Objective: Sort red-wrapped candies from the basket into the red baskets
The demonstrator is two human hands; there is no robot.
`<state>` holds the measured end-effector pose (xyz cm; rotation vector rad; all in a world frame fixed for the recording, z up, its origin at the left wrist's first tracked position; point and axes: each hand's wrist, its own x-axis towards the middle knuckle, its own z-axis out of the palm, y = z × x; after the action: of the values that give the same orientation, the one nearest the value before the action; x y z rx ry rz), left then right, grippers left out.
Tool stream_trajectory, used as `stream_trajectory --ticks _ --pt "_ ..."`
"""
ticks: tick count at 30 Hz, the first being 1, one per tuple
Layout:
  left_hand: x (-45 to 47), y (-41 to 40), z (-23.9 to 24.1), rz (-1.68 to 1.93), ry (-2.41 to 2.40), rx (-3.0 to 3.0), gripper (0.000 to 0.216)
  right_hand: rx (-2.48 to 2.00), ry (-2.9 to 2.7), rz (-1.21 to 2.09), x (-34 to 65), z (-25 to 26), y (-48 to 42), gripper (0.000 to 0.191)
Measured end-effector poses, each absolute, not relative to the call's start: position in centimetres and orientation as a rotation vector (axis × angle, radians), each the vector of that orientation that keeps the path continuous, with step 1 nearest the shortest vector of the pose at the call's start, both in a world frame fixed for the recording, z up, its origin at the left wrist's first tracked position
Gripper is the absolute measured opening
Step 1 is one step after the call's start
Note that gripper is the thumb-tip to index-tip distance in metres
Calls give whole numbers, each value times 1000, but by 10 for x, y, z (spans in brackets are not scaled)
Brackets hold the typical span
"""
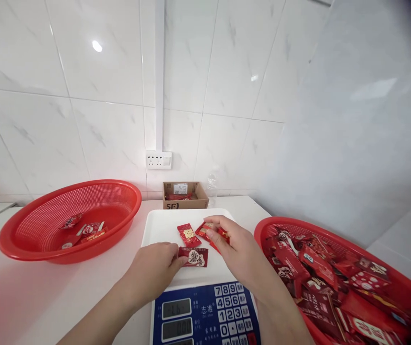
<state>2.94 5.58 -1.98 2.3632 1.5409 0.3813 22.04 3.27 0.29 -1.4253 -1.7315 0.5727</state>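
On the white plastic scale tray at lower centre, the left hand has its grip pinched on the left end of the dark red printed packet, which lies crosswise to its right. The right hand pinches a bright red foil packet just above.

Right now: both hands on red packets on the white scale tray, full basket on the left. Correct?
No: the head view shows the full basket on the right. Left hand and right hand do touch red packets on the white tray.

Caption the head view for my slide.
Left hand pinches a red packet on the scale pan; right hand touches another packet beside a full red basket.
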Motion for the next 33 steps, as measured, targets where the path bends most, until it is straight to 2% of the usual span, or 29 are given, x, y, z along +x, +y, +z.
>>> stream_trajectory --ticks 5,11,16,23,26,33 --pt "30 57 -21 443 1621 2405 20 -1387 -1717 635 218 1 34 25" --pt "29 45 -15 680 1142 2243 20 -1102 -1691 930 214 1 27 24" --pt "25 33 -2 879 932 1944 29 -851 -1663 1113 205 2 11 36" --pt "22 26 2 1033 851 1824 33 -884 -1698 1009 201 4 4 36" --pt "18 26 3 1077 816 1801 34 -974 -1727 955 201 5 9 26" --pt "16 27 3 991 677 1625 35 -963 -1823 798 194 6 9 40"
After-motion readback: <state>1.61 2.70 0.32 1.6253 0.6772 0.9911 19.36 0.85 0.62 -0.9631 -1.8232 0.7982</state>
